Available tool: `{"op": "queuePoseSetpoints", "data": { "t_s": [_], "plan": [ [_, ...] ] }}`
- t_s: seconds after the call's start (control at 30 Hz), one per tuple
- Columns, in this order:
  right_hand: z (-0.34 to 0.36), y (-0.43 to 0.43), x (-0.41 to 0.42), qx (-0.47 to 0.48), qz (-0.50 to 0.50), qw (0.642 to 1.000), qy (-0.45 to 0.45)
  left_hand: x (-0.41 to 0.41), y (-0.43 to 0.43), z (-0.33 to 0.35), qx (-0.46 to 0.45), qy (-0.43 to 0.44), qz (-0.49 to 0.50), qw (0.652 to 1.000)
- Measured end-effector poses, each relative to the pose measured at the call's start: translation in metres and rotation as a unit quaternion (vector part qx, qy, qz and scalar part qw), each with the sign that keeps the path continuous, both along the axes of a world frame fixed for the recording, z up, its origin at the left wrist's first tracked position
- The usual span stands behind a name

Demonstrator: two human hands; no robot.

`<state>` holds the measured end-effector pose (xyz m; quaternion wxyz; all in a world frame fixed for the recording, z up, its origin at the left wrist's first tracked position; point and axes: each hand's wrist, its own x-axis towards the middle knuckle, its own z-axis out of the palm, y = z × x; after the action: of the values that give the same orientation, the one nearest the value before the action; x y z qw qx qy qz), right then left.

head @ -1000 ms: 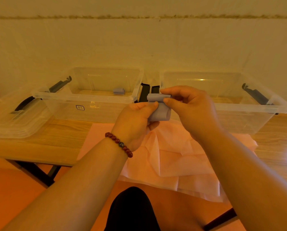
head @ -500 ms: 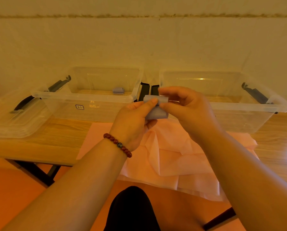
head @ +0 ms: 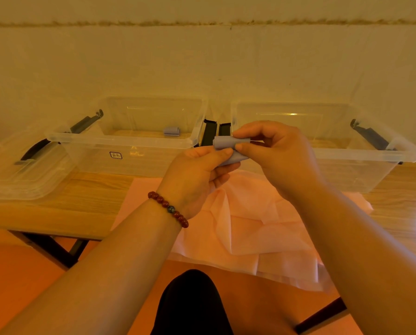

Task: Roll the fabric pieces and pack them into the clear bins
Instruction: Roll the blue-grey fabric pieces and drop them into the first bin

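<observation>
The small grey-blue fabric piece (head: 223, 144) is up in the air, half rolled, just in front of the gap between the two bins. The right hand (head: 277, 151) pinches the rolled end between thumb and fingertips, while the left hand (head: 197, 172) grips the loose tail below it. To my eye the roll wants even tension now: thumbs close to the coil, edges kept in line, and the tail pulled taut so it winds tight rather than into a cone.

One finished grey roll (head: 171, 131) lies in the left clear plastic bin (head: 120, 141). I can see nothing in the right clear plastic bin (head: 361, 157). A crumpled pink fabric sheet (head: 257, 228) lies under the hands on the wooden surface (head: 64, 209).

The only label I can find is a small dark-edged sticker (head: 115, 155) on the left bin's front wall, and its writing is too small to read.
</observation>
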<state>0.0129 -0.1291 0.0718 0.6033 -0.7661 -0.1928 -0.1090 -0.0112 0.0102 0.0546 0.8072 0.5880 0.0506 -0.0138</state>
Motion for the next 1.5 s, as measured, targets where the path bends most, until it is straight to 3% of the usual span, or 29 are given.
{"op": "queuePoseSetpoints", "data": {
  "t_s": [0.57,0.83,1.13,1.5],
  "plan": [
    [-0.006,0.006,0.002,0.013,0.002,0.997,0.077,0.004,0.008,0.001,0.036,-0.023,0.023,0.999],
    [-0.006,0.014,0.004,0.040,-0.011,0.995,0.087,-0.001,0.009,0.004,-0.020,-0.062,0.114,0.991],
    [-0.010,0.031,0.009,0.070,0.005,0.992,0.105,0.007,0.017,-0.006,0.179,-0.105,0.208,0.956],
    [-0.009,0.042,0.013,0.074,0.022,0.988,0.131,0.010,0.028,-0.007,0.184,-0.109,0.215,0.953]
  ]
}}
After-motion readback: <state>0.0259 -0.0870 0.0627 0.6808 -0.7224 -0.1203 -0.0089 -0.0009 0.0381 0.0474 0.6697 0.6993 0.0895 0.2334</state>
